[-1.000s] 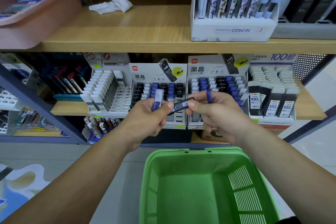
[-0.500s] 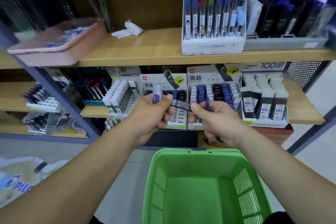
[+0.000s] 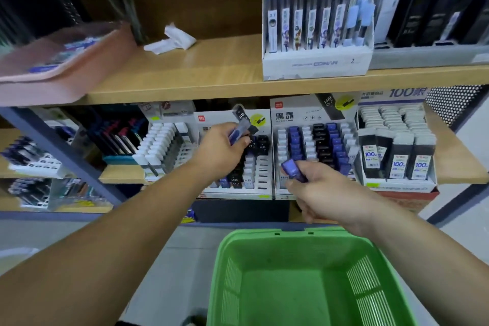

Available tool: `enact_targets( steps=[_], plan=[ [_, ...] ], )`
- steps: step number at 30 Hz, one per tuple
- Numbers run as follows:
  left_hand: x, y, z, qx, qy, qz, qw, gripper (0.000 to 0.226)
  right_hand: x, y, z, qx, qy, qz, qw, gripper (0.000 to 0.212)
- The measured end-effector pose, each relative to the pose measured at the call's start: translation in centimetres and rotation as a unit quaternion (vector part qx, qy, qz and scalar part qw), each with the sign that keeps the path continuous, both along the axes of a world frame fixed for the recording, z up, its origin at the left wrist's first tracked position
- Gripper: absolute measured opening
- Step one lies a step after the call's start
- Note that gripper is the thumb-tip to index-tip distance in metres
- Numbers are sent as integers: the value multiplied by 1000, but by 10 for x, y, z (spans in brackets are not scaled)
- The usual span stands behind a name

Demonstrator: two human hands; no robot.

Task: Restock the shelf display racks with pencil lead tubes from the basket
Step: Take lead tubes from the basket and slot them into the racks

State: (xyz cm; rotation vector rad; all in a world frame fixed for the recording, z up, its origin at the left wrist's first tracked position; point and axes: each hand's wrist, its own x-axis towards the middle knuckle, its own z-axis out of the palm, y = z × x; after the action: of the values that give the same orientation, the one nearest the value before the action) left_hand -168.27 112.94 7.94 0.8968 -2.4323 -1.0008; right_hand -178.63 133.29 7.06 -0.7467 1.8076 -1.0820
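Note:
My left hand [image 3: 221, 152] grips a blue lead tube [image 3: 239, 131] and a black one [image 3: 250, 143], held up against the left white display rack [image 3: 260, 174] on the lower shelf. My right hand [image 3: 321, 190] holds another blue lead tube [image 3: 291, 169] in front of the right display rack [image 3: 315, 151], whose slots hold blue, black and white tubes. The green basket [image 3: 301, 278] stands below my hands and looks empty inside.
A rack of white tubes [image 3: 161, 145] stands left of the two racks, and a box of black "100" tubes [image 3: 397, 159] right. The upper wooden shelf [image 3: 201, 74] carries a pen display box [image 3: 316, 24], a pink tray [image 3: 60, 61] and crumpled paper [image 3: 172, 40].
My hands have separated: the left took the black tube and rose toward the left rack, the right kept a blue tube near the right rack. The view has tilted upward.

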Motion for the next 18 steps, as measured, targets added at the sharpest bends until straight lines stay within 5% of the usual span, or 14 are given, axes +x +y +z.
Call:
enact_targets(
  steps=[3,7,12,18],
  plan=[
    [-16,-7,-14,-35,-32,-52,998,28,-6,0,-2,-21,60,-20,998,8],
    [-24,-13,-29,-105,-63,-111,986,44,-12,-4,2,-60,-7,-102,993,27],
    [-30,-23,-41,-117,-19,-113,986,24,-11,0,3,-64,-6,-87,994,21],
    [-37,-22,-41,-104,-67,-121,985,27,-10,3,4,-101,37,-123,987,9]
  ],
)
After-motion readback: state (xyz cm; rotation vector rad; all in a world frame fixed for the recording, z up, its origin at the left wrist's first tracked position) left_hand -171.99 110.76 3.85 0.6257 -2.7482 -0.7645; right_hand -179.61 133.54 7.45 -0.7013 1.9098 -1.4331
